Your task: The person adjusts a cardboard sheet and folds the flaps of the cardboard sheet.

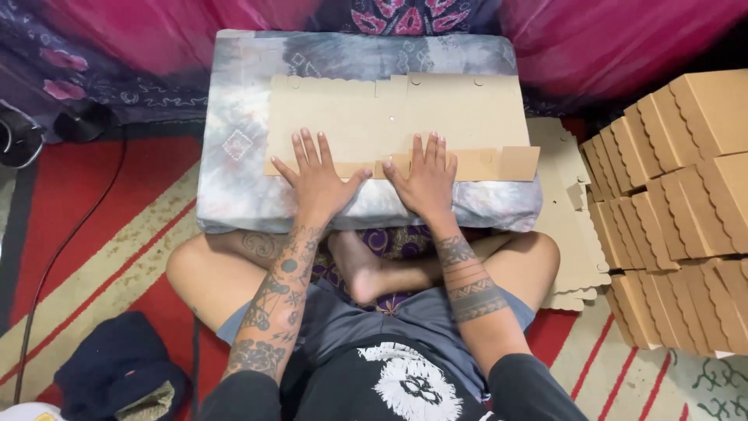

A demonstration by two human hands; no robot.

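Both my hands flat, fingers spread, gripping nothing, just pressing down: my left hand [318,178] and my right hand [426,179] lie side by side on the near edge of the flat brown die-cut cardboard box blank [393,117], palms over the folded-up front strip. The blank lies on a grey-and-white tie-dye cushion [234,156] that rests across my crossed legs; the cushion's near edge hides my knees partly, and one bare foot shows below it. My palms cover the part of the fold under them, so I cannot tell how that strip sits there. A small flap sticks out at the blank's right end, past my right hand. To my right, more flat cardboard blanks with scalloped edges [573,234] lie on the floor, partly tucked under the cushion, count unclear. Further right, a stack of folded brown cardboard boxes [678,203], cut off by the frame edge. Floor is a red rug with cream stripes [93,234]. Lower left, a dark blue cloth bundle [117,374], partly cut off. A black cable [70,242] runs across the rug, its upper end lost in dark objects at far left that are hard to make out. Pink and purple patterned fabric [608,39] behind the cushion.
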